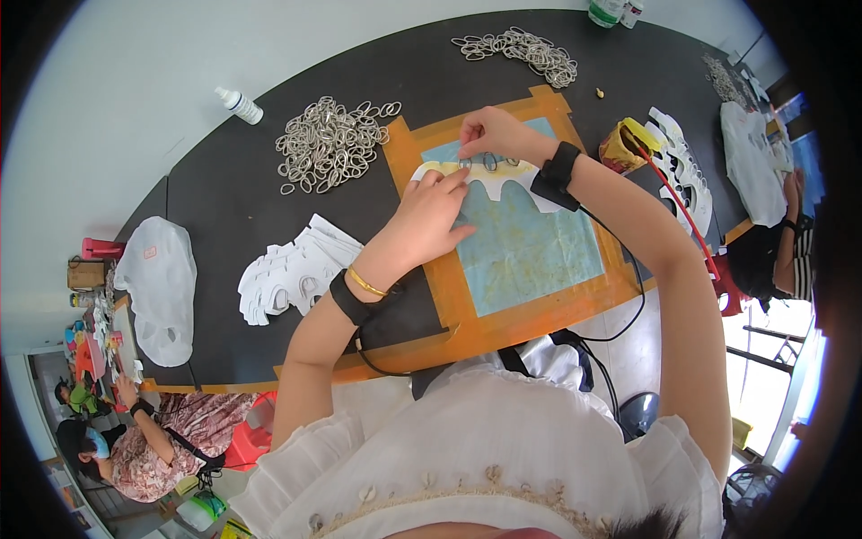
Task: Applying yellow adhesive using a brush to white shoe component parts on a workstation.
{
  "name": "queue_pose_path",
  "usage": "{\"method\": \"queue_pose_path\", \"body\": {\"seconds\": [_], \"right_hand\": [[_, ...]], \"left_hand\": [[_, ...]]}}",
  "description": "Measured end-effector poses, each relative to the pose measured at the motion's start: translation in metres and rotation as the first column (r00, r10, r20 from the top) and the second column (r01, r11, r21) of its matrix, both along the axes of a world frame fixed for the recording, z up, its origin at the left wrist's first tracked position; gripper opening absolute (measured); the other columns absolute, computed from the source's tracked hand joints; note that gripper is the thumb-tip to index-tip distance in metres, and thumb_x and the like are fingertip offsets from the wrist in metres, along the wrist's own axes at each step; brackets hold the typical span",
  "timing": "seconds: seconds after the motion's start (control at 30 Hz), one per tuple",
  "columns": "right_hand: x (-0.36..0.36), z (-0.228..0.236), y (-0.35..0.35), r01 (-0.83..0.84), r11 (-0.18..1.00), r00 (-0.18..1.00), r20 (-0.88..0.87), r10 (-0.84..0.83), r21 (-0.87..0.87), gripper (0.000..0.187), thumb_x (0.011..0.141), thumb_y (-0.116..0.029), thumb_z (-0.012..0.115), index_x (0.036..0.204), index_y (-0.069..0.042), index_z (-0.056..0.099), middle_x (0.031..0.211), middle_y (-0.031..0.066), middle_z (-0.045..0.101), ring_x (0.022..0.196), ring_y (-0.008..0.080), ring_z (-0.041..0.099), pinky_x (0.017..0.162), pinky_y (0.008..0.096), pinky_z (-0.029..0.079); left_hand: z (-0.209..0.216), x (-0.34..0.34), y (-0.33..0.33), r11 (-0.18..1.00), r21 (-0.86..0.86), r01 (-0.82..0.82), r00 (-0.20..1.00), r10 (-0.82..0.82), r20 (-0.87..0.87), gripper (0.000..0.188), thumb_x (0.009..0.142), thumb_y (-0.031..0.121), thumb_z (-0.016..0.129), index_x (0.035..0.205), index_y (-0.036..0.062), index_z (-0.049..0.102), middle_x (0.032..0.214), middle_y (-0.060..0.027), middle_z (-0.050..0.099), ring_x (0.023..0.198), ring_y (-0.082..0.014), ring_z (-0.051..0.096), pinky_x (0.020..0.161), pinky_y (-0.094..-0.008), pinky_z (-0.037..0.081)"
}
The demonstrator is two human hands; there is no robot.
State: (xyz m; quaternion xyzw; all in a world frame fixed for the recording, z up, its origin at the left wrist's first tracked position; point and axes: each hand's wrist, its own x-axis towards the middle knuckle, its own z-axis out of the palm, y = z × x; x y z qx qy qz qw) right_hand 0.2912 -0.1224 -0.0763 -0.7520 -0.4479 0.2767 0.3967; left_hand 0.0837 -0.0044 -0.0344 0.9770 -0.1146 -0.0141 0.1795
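Observation:
A white cut-out piece with a scalloped lower edge and a yellowish upper band lies on a blue sheet. My left hand rests on its left end, fingers stretched out, with the index fingertip beside a small oval metal ring. Thumb and fingertips of my right hand are pinched together at the upper edge, just above that ring; what they hold is too small to make out. Another oval metal ring sits farther right along the band. Black straps circle both wrists.
Piles of oval metal rings lie left and at the back. White cut-outs are stacked on the left. A tub holding a red stick stands right, near more cut-outs. A white bottle and plastic bag sit left. Other people work at both sides.

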Motion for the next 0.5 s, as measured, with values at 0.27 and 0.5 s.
{"method": "queue_pose_path", "body": {"seconds": [0.27,0.5], "right_hand": [[0.009,-0.001,0.001,-0.039,0.998,0.999,-0.034,0.041,0.05,0.024,0.086,-0.024,0.072,0.093,-0.001,0.072,0.078,0.0023,0.068,0.073,0.0094,0.06,0.066,0.0279,0.048],[0.01,0.006,0.001,-0.022,0.999,1.0,0.007,0.022,-0.038,0.028,0.088,-0.028,0.068,0.089,-0.001,0.072,0.077,0.0058,0.068,0.072,0.0134,0.06,0.067,0.0304,0.049]], "left_hand": [[0.003,-0.005,-0.004,0.997,0.043,-0.058,0.997,0.055,0.063,0.056,0.077,0.024,0.077,0.123,-0.0033,0.06,0.121,-0.0149,0.054,0.113,-0.0322,0.05,0.095,-0.0447,0.044],[-0.007,-0.01,-0.011,0.997,0.062,-0.039,0.997,0.034,0.072,0.061,0.077,0.025,0.077,0.126,-0.0038,0.055,0.106,-0.0133,0.054,0.103,-0.0299,0.054,0.088,-0.0422,0.044]]}}
